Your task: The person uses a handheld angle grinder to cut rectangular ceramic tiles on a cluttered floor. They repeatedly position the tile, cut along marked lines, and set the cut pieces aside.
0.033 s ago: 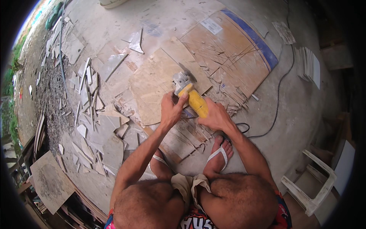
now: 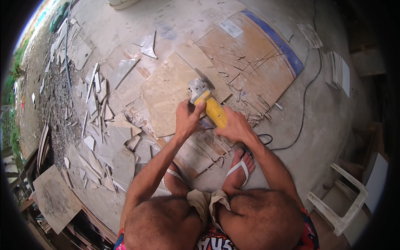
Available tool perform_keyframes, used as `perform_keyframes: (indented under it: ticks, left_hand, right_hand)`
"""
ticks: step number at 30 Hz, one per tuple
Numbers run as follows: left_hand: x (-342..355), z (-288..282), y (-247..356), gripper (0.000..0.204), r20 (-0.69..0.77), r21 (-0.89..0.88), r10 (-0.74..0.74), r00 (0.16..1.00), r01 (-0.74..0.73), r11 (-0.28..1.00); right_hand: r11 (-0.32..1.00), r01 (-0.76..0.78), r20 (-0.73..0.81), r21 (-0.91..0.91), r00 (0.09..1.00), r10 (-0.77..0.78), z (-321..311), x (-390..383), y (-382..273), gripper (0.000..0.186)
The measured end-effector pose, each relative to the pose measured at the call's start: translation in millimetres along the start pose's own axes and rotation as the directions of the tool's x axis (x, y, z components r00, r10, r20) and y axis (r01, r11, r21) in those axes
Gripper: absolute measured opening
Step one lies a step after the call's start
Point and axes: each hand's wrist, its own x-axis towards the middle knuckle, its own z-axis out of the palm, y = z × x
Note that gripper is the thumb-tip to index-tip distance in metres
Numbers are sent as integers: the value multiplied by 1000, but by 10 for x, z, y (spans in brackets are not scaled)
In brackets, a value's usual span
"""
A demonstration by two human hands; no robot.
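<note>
A yellow angle grinder (image 2: 215,111) with a grey metal head is held low over a square beige tile (image 2: 160,96) on the floor. My left hand (image 2: 186,117) grips the front part of the grinder near its head, thumb on top. My right hand (image 2: 236,127) is wrapped round the rear of the yellow body. The cutting disc (image 2: 205,78) lies along a straight cut running toward the tile's far side; whether it spins, I cannot tell. Beneath the tile is a scored board (image 2: 260,71) with a blue band. My sandalled feet (image 2: 238,171) are just behind the tool.
Broken tile pieces (image 2: 100,100) lie on the left, near a hose (image 2: 68,62). A black cable (image 2: 303,121) loops across the right. Stacked tiles (image 2: 335,71) sit at the far right, a white plastic stool (image 2: 350,200) at lower right, panels (image 2: 54,191) at lower left.
</note>
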Motion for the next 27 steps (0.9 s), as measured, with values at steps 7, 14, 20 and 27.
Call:
perform_keyframes:
  ticks: [7,14,20,27]
  left_hand:
    - [20,45,-58,82,-19,87,1,1000,0,996]
    - [34,36,-49,81,-13,4,-1,1000,1,1000]
    - [-179,98,10,73,-123,84,172,977,-162,983]
    - [548,-561,100,60,-215,405,628,748,-517,755]
  right_hand:
    - [1000,-3,-34,11,999,4,-24,-38,8,62]
    - [1000,8,-38,-16,999,-9,-21,-20,-14,61]
    - [1000,12,-70,-14,997,-13,-79,-233,-40,58]
    - [971,185,-347,150,930,-124,-322,-323,-3,61]
